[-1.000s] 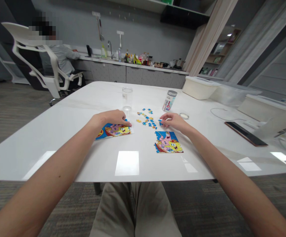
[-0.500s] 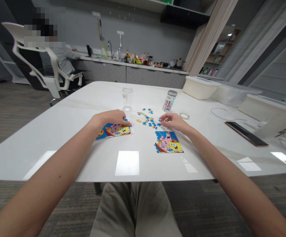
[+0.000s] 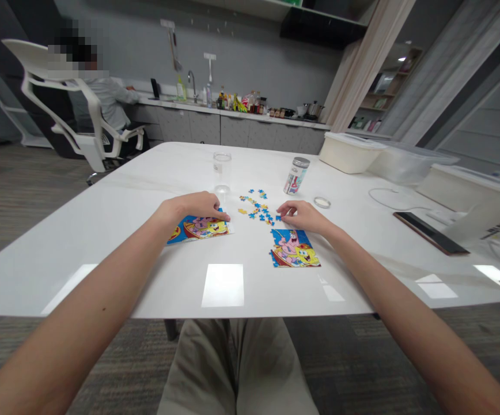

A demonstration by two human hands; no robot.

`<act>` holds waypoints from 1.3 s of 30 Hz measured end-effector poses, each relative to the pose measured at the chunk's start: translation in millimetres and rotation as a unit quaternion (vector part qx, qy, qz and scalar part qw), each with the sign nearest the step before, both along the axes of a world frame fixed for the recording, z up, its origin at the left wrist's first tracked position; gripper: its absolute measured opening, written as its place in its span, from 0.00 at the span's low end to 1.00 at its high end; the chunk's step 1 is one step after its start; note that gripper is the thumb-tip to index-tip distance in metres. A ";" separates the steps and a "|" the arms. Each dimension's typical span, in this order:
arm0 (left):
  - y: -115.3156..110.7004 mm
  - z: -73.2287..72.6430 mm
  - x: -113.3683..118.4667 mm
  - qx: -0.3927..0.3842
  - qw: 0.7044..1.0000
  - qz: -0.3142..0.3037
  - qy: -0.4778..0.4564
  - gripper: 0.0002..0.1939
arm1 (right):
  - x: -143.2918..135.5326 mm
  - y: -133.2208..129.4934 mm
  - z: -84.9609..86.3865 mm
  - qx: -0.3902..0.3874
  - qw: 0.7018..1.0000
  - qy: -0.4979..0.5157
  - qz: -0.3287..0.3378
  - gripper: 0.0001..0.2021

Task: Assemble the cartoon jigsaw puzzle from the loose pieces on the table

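My left hand (image 3: 202,206) rests over a picture card (image 3: 207,228) with a cartoon print. One finger is stretched onto the card's right end, and the others are curled. Beside the heap of loose jigsaw pieces (image 3: 256,208), my right hand (image 3: 296,214) pinches a blue puzzle piece (image 3: 278,218) between thumb and fingertips, low at the tabletop. Nearer to me lies a joined section of the puzzle (image 3: 295,249), showing a pink and a yellow cartoon figure; its left edge has open tabs.
A clear jar (image 3: 222,173) stands behind the card. A printed canister (image 3: 296,176) stands behind my right hand, with a ring-shaped lid (image 3: 322,202) beside it. At right are storage boxes (image 3: 351,154) and a dark phone-like slab (image 3: 430,233). A person (image 3: 103,104) sits far left.
My right hand has shifted very slightly left, and the blue piece at its fingertips shows more clearly. The left hand and card stay in place.
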State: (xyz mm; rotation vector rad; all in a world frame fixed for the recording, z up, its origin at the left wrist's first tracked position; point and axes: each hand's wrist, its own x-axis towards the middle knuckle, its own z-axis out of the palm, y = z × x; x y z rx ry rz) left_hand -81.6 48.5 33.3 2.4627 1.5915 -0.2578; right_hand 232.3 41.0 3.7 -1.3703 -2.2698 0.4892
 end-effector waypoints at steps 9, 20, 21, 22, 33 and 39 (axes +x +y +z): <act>-4.3 4.7 3.0 -0.007 1.000 0.012 0.007 0.38 | 0.7 -0.7 -0.5 0.015 1.000 -0.011 0.001 0.12; -7.9 6.9 3.9 -0.005 1.000 0.007 -0.006 0.34 | -2.2 -3.9 1.2 0.019 1.000 -0.015 0.016 0.12; -7.8 6.9 3.9 -0.004 1.000 0.006 -0.007 0.34 | -2.5 -3.8 1.2 0.017 1.000 -0.013 0.019 0.13; -7.5 6.8 3.9 -0.004 1.000 0.005 -0.006 0.34 | -2.8 -3.7 1.2 0.016 1.000 -0.012 0.021 0.13; -1.8 1.9 1.4 0.000 1.000 -0.001 -0.001 0.35 | -3.4 -2.8 0.8 0.008 0.999 -0.033 0.019 0.15; -1.3 1.4 0.7 0.001 1.000 -0.003 -0.003 0.36 | -3.1 -3.5 0.2 0.037 0.998 -0.050 0.010 0.15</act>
